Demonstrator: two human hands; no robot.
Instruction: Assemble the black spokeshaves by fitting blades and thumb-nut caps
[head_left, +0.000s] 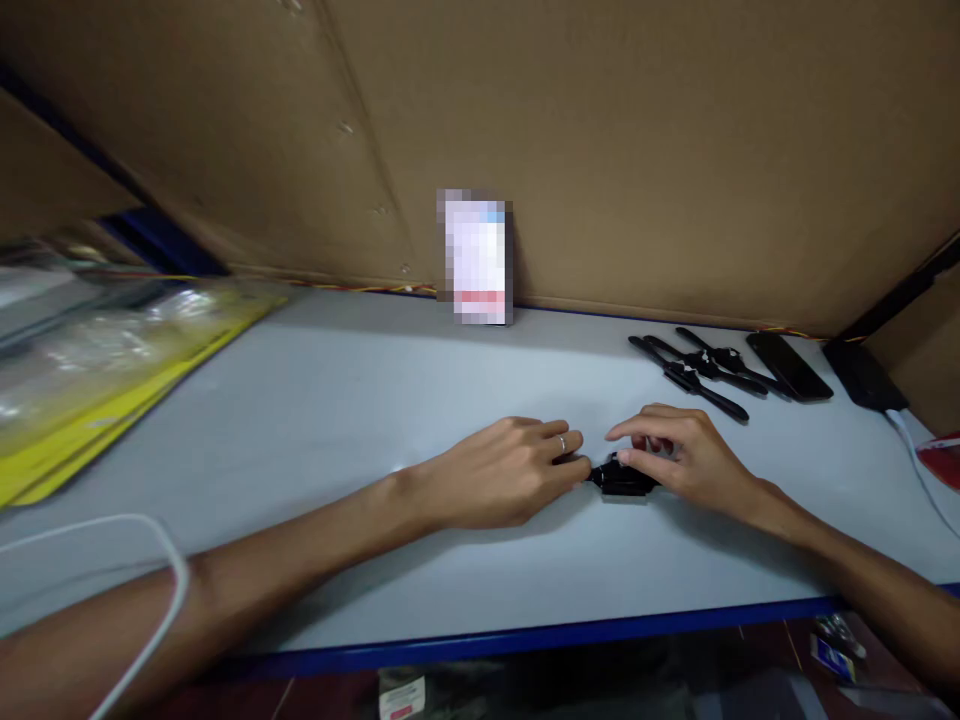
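Note:
A black spokeshave [628, 482] lies on the pale tabletop near the front middle, its metal edge towards me. My left hand [517, 470], with a ring on one finger, is closed around its left handle, hiding most of that handle. Over the right side of the tool is my right hand [686, 455]. Its thumb tip is at the top of the tool's body, the index finger stretches out above, and the other fingers are partly curled. The right handle is mostly hidden by this hand.
Several similar black spokeshaves [690, 375] lie at the back right, beside a dark phone [791, 367] and a black box with a cable [866, 377]. A lit, blurred screen [480, 260] leans on the cardboard wall. Plastic-wrapped yellow material [127, 400] is at left; a white cable [176, 570] crosses my left forearm.

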